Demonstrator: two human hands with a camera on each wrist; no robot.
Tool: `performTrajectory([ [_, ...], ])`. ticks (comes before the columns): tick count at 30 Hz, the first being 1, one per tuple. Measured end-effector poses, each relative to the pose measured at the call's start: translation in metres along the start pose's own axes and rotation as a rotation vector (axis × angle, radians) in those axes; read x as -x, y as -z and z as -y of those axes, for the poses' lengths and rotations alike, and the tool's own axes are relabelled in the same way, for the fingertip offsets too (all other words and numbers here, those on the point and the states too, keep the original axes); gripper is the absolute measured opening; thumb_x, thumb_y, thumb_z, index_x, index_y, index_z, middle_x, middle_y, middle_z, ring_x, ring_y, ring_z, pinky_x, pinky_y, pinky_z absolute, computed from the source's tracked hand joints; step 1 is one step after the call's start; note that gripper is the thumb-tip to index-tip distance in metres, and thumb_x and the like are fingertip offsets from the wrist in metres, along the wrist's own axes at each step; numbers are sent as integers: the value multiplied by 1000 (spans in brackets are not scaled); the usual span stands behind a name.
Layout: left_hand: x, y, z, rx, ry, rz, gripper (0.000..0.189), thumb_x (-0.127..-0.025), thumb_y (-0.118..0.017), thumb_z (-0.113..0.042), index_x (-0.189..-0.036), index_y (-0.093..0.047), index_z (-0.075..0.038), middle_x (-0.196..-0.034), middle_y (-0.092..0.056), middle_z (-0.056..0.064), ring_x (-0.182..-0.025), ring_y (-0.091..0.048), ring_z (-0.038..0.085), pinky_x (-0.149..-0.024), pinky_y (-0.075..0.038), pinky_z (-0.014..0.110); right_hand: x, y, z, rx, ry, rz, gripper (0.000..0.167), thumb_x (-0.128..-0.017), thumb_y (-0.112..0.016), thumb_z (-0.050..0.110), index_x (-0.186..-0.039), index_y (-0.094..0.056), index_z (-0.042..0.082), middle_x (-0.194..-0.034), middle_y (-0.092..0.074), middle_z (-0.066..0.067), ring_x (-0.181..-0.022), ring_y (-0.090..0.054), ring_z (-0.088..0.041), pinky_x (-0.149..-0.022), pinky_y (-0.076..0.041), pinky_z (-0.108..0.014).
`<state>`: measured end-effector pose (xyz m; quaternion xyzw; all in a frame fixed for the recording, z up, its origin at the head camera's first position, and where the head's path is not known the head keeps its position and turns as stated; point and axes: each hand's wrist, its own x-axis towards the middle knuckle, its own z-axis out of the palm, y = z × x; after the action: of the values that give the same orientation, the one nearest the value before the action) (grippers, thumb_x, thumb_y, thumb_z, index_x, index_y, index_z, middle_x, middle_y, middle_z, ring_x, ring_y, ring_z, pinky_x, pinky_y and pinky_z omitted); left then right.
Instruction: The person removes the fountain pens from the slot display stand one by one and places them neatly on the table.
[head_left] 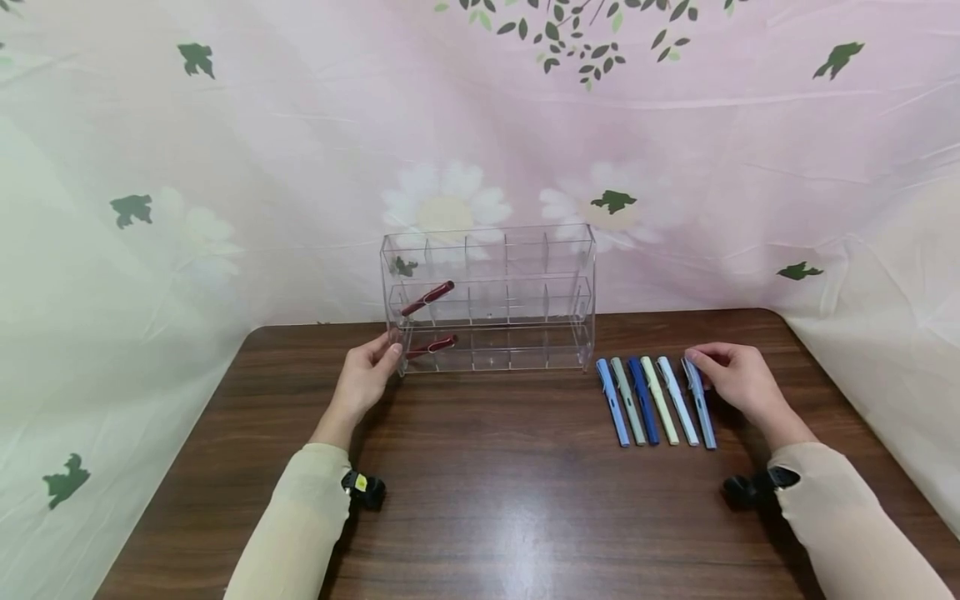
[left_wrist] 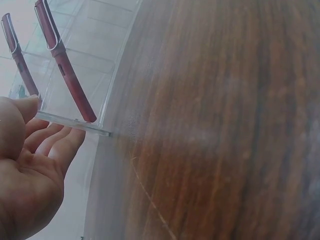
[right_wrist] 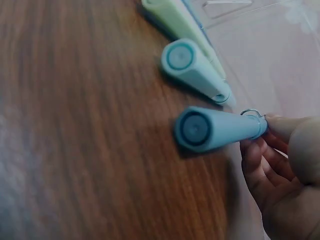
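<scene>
At the rack's left side, my left hand (head_left: 363,379) grips the edge of a clear acrylic pen rack (head_left: 491,327) between thumb and fingers. Two dark red pens lean in its left-end compartments, an upper pen (head_left: 429,298) and a lower pen (head_left: 433,346). In the left wrist view, the nearer red pen (left_wrist: 72,82) rests on the rack's bottom edge. To the right of the rack, my right hand (head_left: 738,379) pinches the clip end of the grey-blue pen (head_left: 701,408) at the right end of a row. Its lower end (right_wrist: 195,128) points at the right wrist camera.
Beside the held pen lie a pale blue pen (head_left: 678,402), a pale yellow-green pen (head_left: 660,400), a dark blue pen (head_left: 643,400) and others, roughly parallel. A flowered cloth (head_left: 315,167) hangs behind the brown wooden table (head_left: 480,483).
</scene>
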<state>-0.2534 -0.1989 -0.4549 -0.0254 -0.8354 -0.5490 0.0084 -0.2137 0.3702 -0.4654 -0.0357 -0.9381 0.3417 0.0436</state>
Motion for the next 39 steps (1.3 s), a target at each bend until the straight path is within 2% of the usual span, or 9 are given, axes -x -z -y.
performTrajectory([
  [5, 0, 1, -1, -12, 1, 7, 47, -115, -54, -18, -158, -51, -1, -148, -65, 23, -135, -64, 32, -113, -57, 40, -4, -1, -2, 41, 24, 8, 46, -113, -59, 36, -125, -74, -6, -83, -72, -10, -70, -61, -14, -58, -50, -25],
  [10, 1, 1, -1, -16, 1, 8, 46, -115, -54, -18, -158, -52, -1, -148, -65, 23, -134, -65, 31, -114, -57, 41, -7, -1, -2, 89, 54, 15, 44, -113, -59, 32, -125, -74, -8, -100, -77, -23, -76, -67, -21, -63, -54, -29],
  [16, 2, 1, -2, -38, -4, -6, 45, -115, -55, -20, -157, -54, -2, -145, -67, 22, -131, -66, 29, -114, -57, 44, -9, -2, 2, 142, 63, 27, 43, -114, -58, 30, -127, -74, -8, -123, -74, -33, -107, -69, -47, -86, -60, -58],
  [18, 2, 1, -2, -40, 0, -2, 46, -115, -54, -21, -157, -54, -2, -146, -67, 22, -132, -65, 29, -115, -56, 46, -8, -2, 3, 145, 58, 38, 43, -114, -57, 29, -128, -73, -8, -125, -72, -35, -112, -67, -52, -90, -58, -65],
  [21, 1, 1, -2, -38, 5, 4, 46, -115, -54, -22, -157, -53, -2, -148, -66, 22, -133, -65, 30, -117, -55, 49, -8, -3, 4, 154, 61, 39, 41, -113, -58, 27, -127, -73, -9, -125, -72, -36, -113, -66, -54, -91, -57, -68],
  [30, 1, 1, -2, -33, 6, 3, 46, -115, -53, -20, -157, -54, -2, -148, -65, 21, -134, -64, 30, -117, -55, 49, -7, -4, 6, 156, 86, -22, 41, -111, -61, 25, -124, -72, -13, -119, -72, -38, -107, -67, -55, -85, -57, -67],
  [33, 1, 1, -2, -34, 13, 4, 46, -116, -53, -20, -157, -53, -2, -149, -65, 21, -134, -64, 29, -116, -55, 48, -5, -3, 7, 141, 88, -47, 42, -111, -61, 26, -124, -72, -12, -118, -72, -37, -101, -68, -51, -78, -58, -56],
  [35, 1, 1, -2, -36, 15, 3, 46, -115, -53, -20, -157, -53, -2, -148, -66, 21, -133, -64, 28, -116, -56, 48, -3, -1, 8, 112, 83, -61, 42, -112, -61, 27, -125, -72, -11, -111, -75, -34, -89, -71, -40, -70, -58, -44],
  [39, 1, 0, -2, -40, 15, 3, 46, -115, -54, -20, -157, -54, -2, -148, -66, 21, -133, -65, 29, -116, -56, 48, 0, 1, 11, 26, 69, -109, 39, -111, -62, 28, -126, -73, -7, -100, -78, -28, -70, -66, -7, -56, -53, -23],
])
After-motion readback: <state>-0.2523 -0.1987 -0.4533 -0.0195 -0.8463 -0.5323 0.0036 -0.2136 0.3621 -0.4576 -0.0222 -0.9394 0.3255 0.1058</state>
